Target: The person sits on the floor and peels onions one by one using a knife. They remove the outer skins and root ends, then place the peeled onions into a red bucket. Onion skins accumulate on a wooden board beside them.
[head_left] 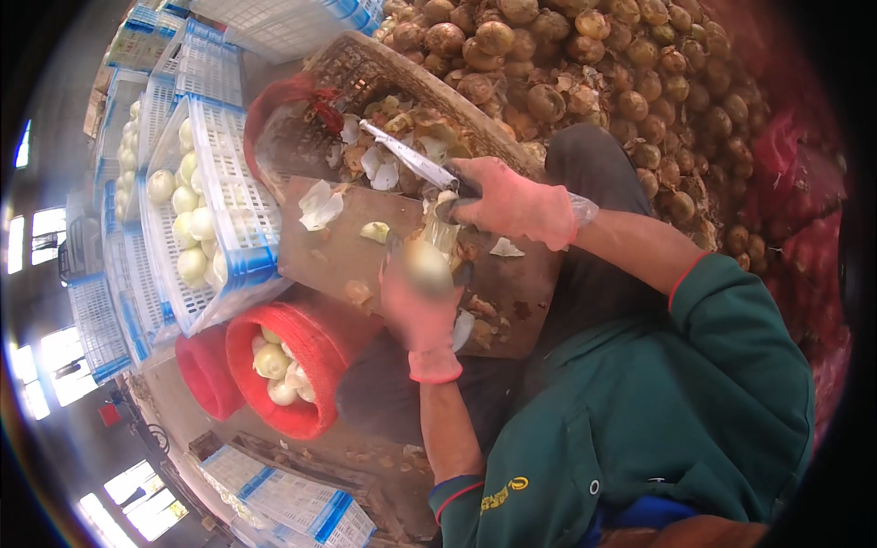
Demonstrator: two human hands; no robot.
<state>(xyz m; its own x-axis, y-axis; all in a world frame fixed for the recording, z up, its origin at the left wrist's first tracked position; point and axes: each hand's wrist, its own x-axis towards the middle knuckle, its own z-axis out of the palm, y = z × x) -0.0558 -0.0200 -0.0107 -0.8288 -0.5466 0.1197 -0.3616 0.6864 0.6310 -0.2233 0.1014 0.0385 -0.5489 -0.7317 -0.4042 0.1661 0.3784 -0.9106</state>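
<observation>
My left hand (422,320), in a pink glove with dark fingertips, is wrapped round a pale, partly peeled onion (427,263), which is blurred. Above it my right hand (519,203), gloved the same way, grips a knife (408,157) with its blade angled to the upper left. A strip of onion skin (442,230) stretches between the right fingers and the onion. Both hands are over a brown board (340,260) strewn with scraps. A white piece of peel (321,206) and a small yellowish onion piece (375,231) rest on it.
Unpeeled onions (630,82) are heaped at the far right, behind a basket (429,73) of skins. To the left stand a white-and-blue crate (239,173) of peeled onions and a red mesh container (320,342) holding several more. Another crate (292,498) lies at the lower left.
</observation>
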